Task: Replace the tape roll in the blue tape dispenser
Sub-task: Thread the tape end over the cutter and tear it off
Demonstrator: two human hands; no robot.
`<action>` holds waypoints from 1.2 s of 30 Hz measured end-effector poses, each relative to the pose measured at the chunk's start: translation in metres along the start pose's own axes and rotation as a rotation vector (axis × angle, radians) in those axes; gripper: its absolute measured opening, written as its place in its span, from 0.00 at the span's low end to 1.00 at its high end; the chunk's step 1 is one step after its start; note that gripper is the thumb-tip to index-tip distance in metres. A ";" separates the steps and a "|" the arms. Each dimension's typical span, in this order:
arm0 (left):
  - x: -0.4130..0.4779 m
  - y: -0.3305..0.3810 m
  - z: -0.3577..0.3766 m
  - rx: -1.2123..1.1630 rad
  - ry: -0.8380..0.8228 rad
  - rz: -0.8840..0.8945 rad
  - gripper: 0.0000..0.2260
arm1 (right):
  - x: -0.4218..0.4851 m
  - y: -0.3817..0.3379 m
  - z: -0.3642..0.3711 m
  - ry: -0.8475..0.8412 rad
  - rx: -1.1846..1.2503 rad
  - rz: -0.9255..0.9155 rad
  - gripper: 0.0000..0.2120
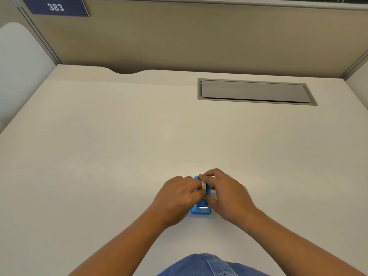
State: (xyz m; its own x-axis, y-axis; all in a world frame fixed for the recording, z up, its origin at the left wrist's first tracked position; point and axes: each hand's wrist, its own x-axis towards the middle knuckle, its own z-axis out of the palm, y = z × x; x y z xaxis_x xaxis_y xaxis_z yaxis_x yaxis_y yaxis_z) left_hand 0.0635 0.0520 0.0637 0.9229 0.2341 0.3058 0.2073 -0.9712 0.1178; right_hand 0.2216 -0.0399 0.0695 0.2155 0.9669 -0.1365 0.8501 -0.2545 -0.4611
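Flanking a small blue plastic tape dispenser [201,208] near the pale desk's [119,146] front edge, the left hand [178,197] and right hand [229,194] both pinched its white tape roll [203,185], seated in the dispenser.

We have a single wide-angle view from the person's head, looking forward and steeply down across the pale, smooth tabletop [119,146], with no second view to share anything with. The near edge sits closest to us, where both forearms enter from the bottom of the frame. The far end reaches the grey rectangular hatch set in the surface [254,91] and the beige partition wall [199,36] bearing a dark blue number plate [55,6].
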 end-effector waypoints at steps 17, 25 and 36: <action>0.004 -0.003 -0.005 0.051 -0.052 0.068 0.12 | 0.001 0.013 0.006 -0.005 0.125 0.039 0.26; 0.010 0.000 -0.003 -0.057 -0.123 -0.062 0.13 | 0.000 0.011 0.008 0.014 0.140 0.041 0.21; 0.005 -0.012 -0.004 -0.145 -0.121 -0.223 0.12 | -0.001 0.012 0.013 0.037 0.161 0.050 0.23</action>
State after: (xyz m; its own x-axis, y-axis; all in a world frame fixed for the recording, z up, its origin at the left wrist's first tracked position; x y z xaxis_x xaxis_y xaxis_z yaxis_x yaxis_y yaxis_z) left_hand 0.0646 0.0648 0.0674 0.8934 0.4258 0.1434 0.3690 -0.8775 0.3063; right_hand 0.2252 -0.0440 0.0530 0.2756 0.9523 -0.1313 0.7507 -0.2985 -0.5894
